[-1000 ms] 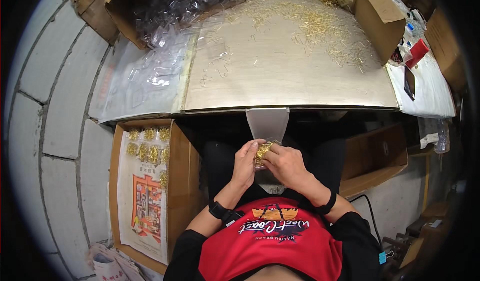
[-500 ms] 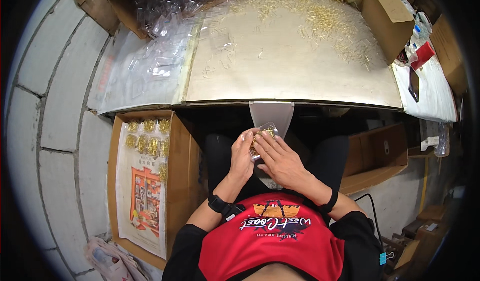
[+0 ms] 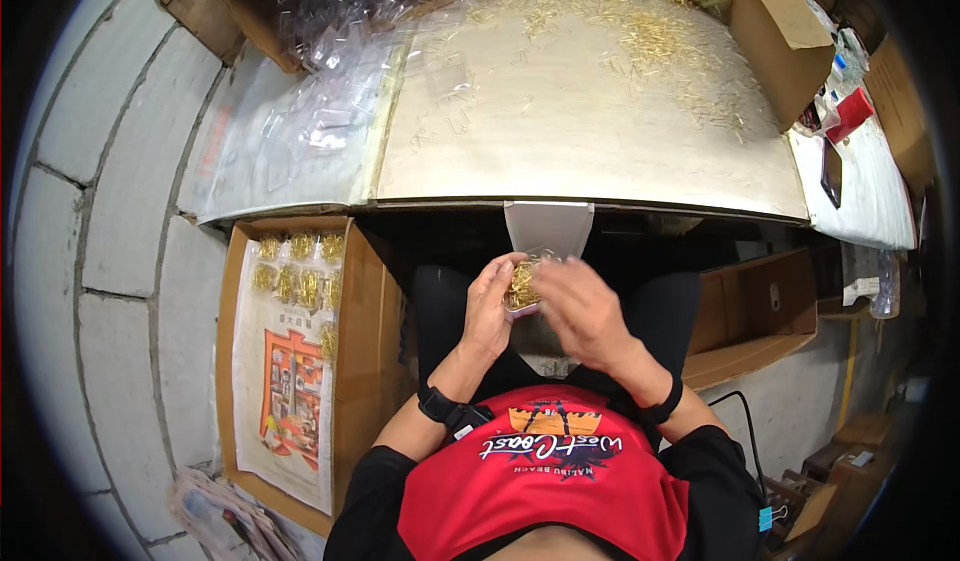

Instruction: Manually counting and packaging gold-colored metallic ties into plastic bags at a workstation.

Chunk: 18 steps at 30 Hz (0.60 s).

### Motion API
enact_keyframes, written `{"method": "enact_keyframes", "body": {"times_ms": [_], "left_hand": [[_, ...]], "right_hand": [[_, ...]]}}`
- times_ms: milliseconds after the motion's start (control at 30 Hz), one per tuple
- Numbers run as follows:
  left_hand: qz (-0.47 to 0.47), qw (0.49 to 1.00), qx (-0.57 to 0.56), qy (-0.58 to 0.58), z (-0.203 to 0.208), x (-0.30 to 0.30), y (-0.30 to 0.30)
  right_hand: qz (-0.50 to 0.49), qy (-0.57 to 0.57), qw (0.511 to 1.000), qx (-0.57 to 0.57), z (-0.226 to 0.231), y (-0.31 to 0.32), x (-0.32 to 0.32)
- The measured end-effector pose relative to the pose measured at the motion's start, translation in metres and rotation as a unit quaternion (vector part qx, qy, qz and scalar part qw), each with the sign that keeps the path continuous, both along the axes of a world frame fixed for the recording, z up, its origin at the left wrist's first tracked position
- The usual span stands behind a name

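My left hand (image 3: 489,311) is closed around a small clear plastic box (image 3: 524,310) in front of my lap. Gold-coloured wire pins (image 3: 522,287) fill the box, and some stick up at its top. Just right of the box is my right hand (image 3: 590,321), slightly blurred, with its fingers stretched out over the right side of it. I see nothing held in that hand. Part of the box is hidden behind its fingertips.
Loose gold pins (image 3: 660,41) lie scattered over the table (image 3: 580,161). Clear plastic boxes (image 3: 345,21) are heaped at the back left. An open carton (image 3: 345,361) at my left holds several filled boxes (image 3: 300,286). Another carton (image 3: 760,311) stands below the table at right.
My right hand has lifted off the pins and shifted right, showing more of the box's contents. My left hand keeps its hold on the box.
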State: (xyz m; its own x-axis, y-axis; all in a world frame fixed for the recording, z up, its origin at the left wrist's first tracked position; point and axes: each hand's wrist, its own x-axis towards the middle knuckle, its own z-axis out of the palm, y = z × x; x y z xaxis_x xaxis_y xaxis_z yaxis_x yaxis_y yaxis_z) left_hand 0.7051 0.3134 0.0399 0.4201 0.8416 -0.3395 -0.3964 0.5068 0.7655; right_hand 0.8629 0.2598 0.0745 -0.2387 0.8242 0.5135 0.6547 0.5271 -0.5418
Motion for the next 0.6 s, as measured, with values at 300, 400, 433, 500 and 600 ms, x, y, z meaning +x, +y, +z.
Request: {"method": "enact_keyframes", "body": {"times_ms": [300, 400, 433, 500, 600], "left_hand": [[-0.097, 0.962, -0.071, -0.246, -0.012, -0.011, -0.007], [-0.125, 0.948, -0.065, -0.287, -0.008, -0.002, 0.004], [-0.052, 0.978, -0.107, -0.17, 0.002, 0.001, 0.002], [-0.111, 0.967, -0.084, -0.212, -0.001, -0.003, -0.002], [-0.118, 0.975, -0.068, -0.174, 0.009, -0.002, -0.001]], "right_hand": [[-0.044, -0.259, 0.956, -0.13, -0.004, 0.046, -0.01], [-0.021, -0.275, 0.956, -0.098, 0.007, 0.043, -0.017], [-0.011, -0.283, 0.954, -0.098, 0.005, 0.041, -0.018], [-0.014, -0.267, 0.954, -0.134, 0.005, 0.04, -0.014], [-0.026, -0.198, 0.97, -0.138, 0.024, 0.043, -0.005]]}}
